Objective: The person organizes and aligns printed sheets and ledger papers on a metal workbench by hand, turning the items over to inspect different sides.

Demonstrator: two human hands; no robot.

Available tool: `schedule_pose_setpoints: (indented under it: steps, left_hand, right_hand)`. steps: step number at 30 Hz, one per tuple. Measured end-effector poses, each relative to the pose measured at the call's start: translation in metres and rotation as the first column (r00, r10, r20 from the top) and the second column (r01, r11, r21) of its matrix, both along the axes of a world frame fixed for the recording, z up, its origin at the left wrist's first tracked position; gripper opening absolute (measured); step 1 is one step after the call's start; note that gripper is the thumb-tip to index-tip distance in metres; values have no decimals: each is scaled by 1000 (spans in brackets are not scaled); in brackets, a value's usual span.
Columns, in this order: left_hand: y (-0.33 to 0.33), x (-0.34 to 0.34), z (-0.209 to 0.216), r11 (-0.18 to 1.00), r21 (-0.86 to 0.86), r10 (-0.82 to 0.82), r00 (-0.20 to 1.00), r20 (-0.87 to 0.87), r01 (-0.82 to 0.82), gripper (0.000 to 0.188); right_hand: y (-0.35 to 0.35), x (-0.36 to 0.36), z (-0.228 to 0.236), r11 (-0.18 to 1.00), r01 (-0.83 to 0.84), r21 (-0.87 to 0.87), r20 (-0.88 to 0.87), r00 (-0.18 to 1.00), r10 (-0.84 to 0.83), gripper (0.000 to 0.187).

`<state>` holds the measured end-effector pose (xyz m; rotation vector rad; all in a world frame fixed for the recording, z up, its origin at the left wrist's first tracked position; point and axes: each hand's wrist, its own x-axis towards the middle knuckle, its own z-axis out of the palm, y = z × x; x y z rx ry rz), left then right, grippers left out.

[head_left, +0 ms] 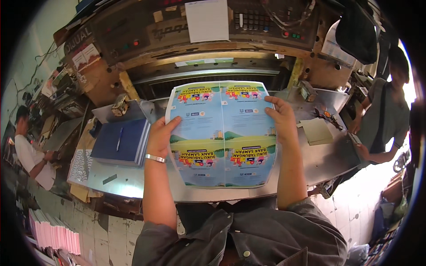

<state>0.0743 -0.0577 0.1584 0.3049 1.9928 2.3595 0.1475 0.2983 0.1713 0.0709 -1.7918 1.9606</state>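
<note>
Between my two hands is a stack of printed sheets (223,133), blue, green and yellow, with the same cover design repeated in a grid. My left hand (160,136) grips its left edge, thumb on top and the other fingers mostly hidden beneath. At the upper right edge, my right hand (282,116) holds the stack with thumb and forefinger over the margin. The sheets lie over the metal table (186,194) of a large cutting machine (153,42), their far edge close to its dark opening. How many sheets there are I cannot tell.
Blue books (116,137) with a pen (120,139) on top stand left on the table. Pale card pieces (317,131) and a wristwatch (327,116) lie right. One person (384,106) stands at right, another (33,155) at far left. Pink-edged stacks (53,232) sit lower left.
</note>
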Motion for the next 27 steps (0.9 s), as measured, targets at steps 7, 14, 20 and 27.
schedule_pose_setpoints:
  steps: [7,14,20,27]
  left_hand:
    - [-19,4,0,1000,20,22,1000,19,-23,27]
    - [-28,6,-1,999,41,19,1000,9,-20,26]
    - [39,13,-5,994,89,-64,998,-6,64,26]
    - [87,8,-17,973,109,-203,979,-5,202,27]
  right_hand:
    - [-18,-2,0,999,-40,-23,1,999,40,35]
    - [-28,-5,-7,1000,0,10,-13,1000,0,33]
    - [33,30,-1,998,65,-6,11,998,-65,28]
    - [71,64,-6,986,164,-10,-9,986,-164,27]
